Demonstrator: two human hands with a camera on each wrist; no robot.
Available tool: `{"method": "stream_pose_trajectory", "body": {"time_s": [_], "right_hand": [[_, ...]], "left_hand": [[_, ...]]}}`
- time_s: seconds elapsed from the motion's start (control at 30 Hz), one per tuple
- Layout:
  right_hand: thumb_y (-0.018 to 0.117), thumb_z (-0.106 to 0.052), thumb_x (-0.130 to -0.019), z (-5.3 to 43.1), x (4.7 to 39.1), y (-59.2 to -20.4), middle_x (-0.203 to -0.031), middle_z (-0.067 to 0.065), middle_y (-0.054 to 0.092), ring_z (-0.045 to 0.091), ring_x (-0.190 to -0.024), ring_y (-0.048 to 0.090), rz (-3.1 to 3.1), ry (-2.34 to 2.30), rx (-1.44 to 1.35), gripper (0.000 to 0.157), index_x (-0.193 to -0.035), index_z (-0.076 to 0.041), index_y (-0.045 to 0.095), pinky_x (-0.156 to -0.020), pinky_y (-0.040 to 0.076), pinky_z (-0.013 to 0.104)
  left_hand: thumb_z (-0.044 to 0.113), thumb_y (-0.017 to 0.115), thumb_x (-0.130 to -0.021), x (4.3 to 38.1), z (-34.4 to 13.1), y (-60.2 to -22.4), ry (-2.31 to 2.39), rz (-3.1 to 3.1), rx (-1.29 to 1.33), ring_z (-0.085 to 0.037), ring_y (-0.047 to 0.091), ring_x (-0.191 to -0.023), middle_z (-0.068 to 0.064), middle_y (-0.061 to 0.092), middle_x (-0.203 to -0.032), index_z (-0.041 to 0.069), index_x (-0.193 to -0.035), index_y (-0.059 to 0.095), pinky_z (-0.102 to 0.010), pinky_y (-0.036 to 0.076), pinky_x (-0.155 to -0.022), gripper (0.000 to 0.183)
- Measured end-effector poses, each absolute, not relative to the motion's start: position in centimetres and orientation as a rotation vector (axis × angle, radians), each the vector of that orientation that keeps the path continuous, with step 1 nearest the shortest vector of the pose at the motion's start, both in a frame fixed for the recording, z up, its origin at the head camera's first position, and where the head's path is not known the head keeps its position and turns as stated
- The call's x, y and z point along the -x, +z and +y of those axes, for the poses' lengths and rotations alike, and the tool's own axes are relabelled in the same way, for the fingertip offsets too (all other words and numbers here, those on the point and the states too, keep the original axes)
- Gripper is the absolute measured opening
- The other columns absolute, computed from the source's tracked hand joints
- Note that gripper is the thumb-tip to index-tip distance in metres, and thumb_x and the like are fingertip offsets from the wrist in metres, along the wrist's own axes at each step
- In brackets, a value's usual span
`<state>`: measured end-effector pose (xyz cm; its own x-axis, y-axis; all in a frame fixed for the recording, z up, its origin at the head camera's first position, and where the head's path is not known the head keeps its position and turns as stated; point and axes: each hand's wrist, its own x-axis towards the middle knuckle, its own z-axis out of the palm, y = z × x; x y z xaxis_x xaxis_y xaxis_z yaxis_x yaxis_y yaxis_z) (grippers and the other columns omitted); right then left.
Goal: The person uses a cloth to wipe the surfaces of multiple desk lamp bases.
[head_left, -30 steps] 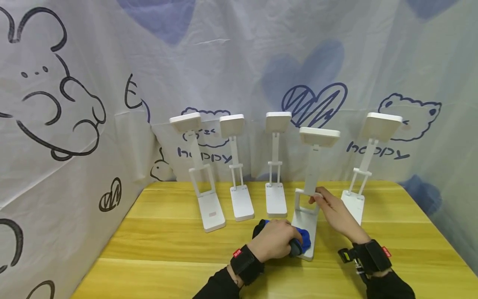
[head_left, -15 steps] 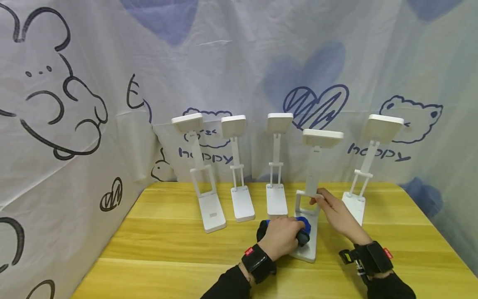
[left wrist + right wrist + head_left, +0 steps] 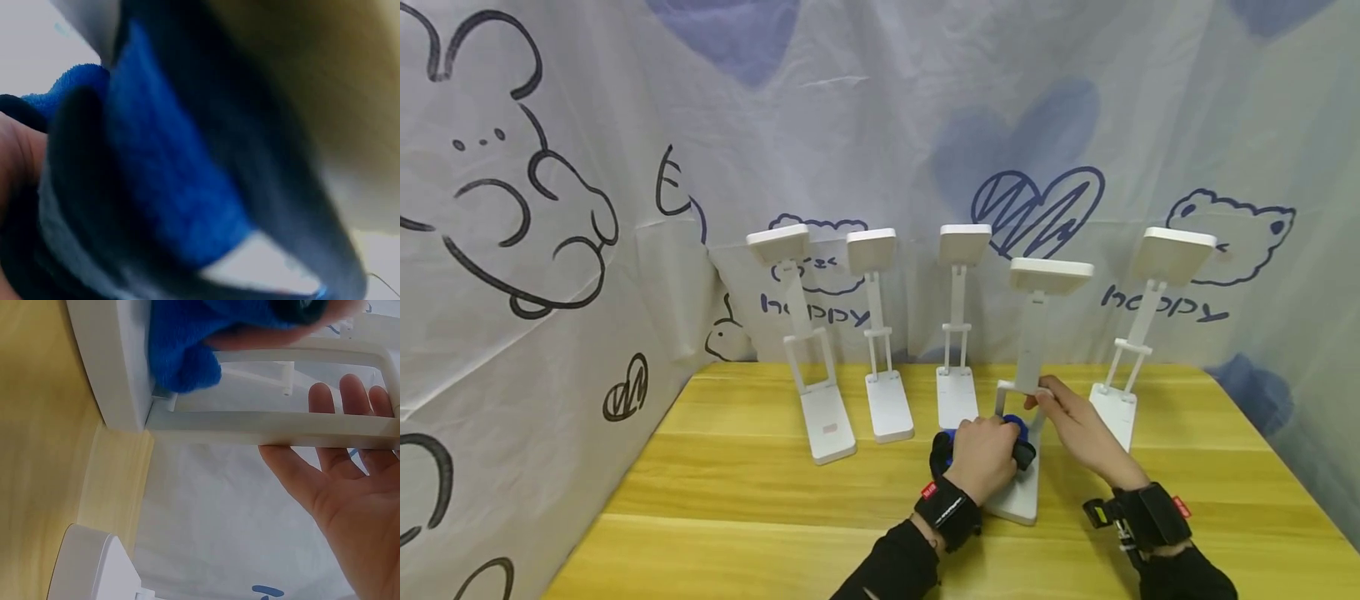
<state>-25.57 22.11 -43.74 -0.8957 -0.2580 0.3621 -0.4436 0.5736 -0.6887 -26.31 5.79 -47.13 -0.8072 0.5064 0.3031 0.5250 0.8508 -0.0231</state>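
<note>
A blue plush cloth (image 3: 1017, 426) with black edging is bunched in my left hand (image 3: 982, 460), which grips it over the base of a white folding desk lamp (image 3: 1017, 502). The cloth lies against the base near the hinge, as the right wrist view shows. My right hand (image 3: 1081, 427) pinches the side bar (image 3: 250, 430) of this lamp's lower frame, thumb on one side and fingers on the other. The lamp head (image 3: 1051, 277) tilts forward on the extended arm. In the left wrist view the blue cloth (image 3: 165, 169) and its dark edging fill most of the picture.
Several matching white lamps stand along the back of the wooden table (image 3: 737, 517): one at far left (image 3: 829, 429), two in the middle, one at right (image 3: 1114, 412) beside my right forearm. A printed white curtain (image 3: 887, 125) hangs behind and at the left.
My left hand has slid the cloth up and back along the lamp's base, from near its front end to near the hinge. My right hand keeps its hold on the frame.
</note>
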Motion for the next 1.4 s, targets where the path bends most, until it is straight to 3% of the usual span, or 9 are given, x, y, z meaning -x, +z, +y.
{"method": "stream_pose_trajectory", "body": {"time_s": [0.37, 0.7, 1.0, 1.17, 1.4], "right_hand": [[0.032, -0.026, -0.104, 22.1, 25.4, -43.9, -0.101, 0.012, 0.062, 0.025, -0.072, 0.046, -2.571, 1.225, -0.585, 0.025, -0.112, -0.013, 0.052, -0.059, 0.034, 0.037], [0.03, -0.027, -0.104, 22.3, 25.4, -43.9, -0.102, 0.012, 0.062, 0.026, -0.074, 0.046, -2.58, 1.213, -0.569, 0.028, -0.114, -0.012, 0.051, -0.063, 0.034, 0.039], [0.03, -0.028, -0.104, 22.3, 25.5, -43.9, -0.103, 0.011, 0.062, 0.026, -0.074, 0.046, -2.588, 1.203, -0.57, 0.031, -0.117, -0.009, 0.051, -0.06, 0.033, 0.038], [0.03, -0.029, -0.104, 22.2, 25.5, -44.0, -0.104, 0.012, 0.062, 0.028, -0.081, 0.047, -2.588, 1.212, -0.562, 0.03, -0.118, -0.011, 0.05, -0.064, 0.034, 0.041], [0.029, -0.029, -0.104, 22.0, 25.5, -44.0, -0.106, 0.013, 0.061, 0.031, -0.09, 0.051, -2.584, 1.227, -0.581, 0.033, -0.121, -0.008, 0.049, -0.07, 0.036, 0.044]], "left_hand": [[0.029, 0.073, -0.077, 25.2, 7.0, -47.6, -0.039, -2.652, 0.883, -0.011, 0.056, -0.075, 0.009, 0.068, -0.088, 0.03, -0.089, 0.072, -0.03, 0.044, -0.062, 0.013], [0.018, 0.074, -0.074, 23.9, 5.2, -47.2, -0.06, -2.581, 1.237, -0.005, 0.056, -0.085, 0.018, 0.068, -0.096, 0.035, -0.097, 0.073, -0.028, 0.048, -0.075, 0.029], [0.011, 0.067, -0.076, 23.2, 3.2, -46.8, -0.121, -2.572, 1.407, -0.007, 0.054, -0.102, 0.017, 0.067, -0.11, 0.035, -0.106, 0.072, -0.028, 0.045, -0.087, 0.039], [0.011, 0.067, -0.077, 22.7, 2.0, -46.7, -0.12, -2.572, 1.443, -0.007, 0.053, -0.103, 0.016, 0.066, -0.11, 0.034, -0.106, 0.071, -0.027, 0.045, -0.087, 0.038], [0.009, 0.066, -0.076, 22.5, 0.4, -46.7, -0.168, -2.618, 1.391, -0.008, 0.055, -0.094, 0.014, 0.068, -0.106, 0.033, -0.102, 0.073, -0.026, 0.045, -0.075, 0.035]]}}
